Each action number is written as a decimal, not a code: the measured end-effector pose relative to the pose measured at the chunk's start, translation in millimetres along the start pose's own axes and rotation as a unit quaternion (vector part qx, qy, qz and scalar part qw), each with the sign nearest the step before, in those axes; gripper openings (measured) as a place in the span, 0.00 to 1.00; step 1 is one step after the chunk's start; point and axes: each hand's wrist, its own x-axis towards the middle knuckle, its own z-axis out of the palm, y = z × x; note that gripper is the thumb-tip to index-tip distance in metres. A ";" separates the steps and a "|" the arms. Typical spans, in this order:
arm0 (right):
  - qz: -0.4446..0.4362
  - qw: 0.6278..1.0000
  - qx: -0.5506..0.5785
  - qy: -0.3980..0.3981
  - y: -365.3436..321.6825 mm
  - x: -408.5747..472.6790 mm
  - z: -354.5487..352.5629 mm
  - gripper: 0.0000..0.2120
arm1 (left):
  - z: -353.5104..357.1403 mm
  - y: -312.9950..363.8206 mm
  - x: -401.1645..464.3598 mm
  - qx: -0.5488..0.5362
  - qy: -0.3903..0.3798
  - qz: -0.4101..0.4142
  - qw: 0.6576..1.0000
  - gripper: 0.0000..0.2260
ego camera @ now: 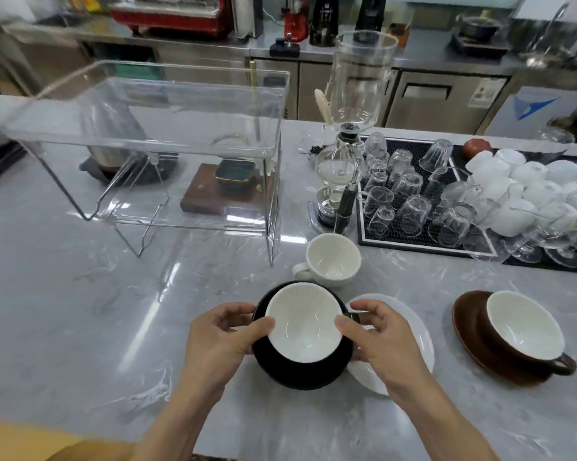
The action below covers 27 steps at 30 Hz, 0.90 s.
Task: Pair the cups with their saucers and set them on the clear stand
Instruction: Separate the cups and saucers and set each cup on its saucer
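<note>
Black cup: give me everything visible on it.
The black cup looks glazed ceramic, black outside, white inside, empty and upright. It sits on a black saucer. Its handle points right, mostly hidden under the right hand. The left hand grips the other side, thumb on the rim. Both hands hold cup and saucer together.

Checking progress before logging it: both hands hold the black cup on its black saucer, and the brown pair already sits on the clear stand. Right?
Not quite. The head view shows the brown cup and brown saucer on the counter, right of the hands; the clear stand holds nothing.

Glossy marble-look counter [80, 311] — clear acrylic stand [147, 104], glazed ceramic cups [333, 261].
</note>
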 end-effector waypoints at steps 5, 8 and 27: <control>0.008 0.999 -0.024 -0.027 -1.3 -0.3 31.4 0.17 | -30.4 1.1 -1.7 0.012 0.030 0.006 0.999 0.19; 0.016 0.999 -0.024 -0.042 0.3 1.0 51.9 0.17 | -50.3 -2.3 0.4 0.011 0.049 0.005 0.999 0.17; 0.041 0.996 -0.061 -0.047 17.1 -1.9 111.5 0.17 | -103.6 -22.8 10.2 0.018 0.062 -0.016 0.998 0.11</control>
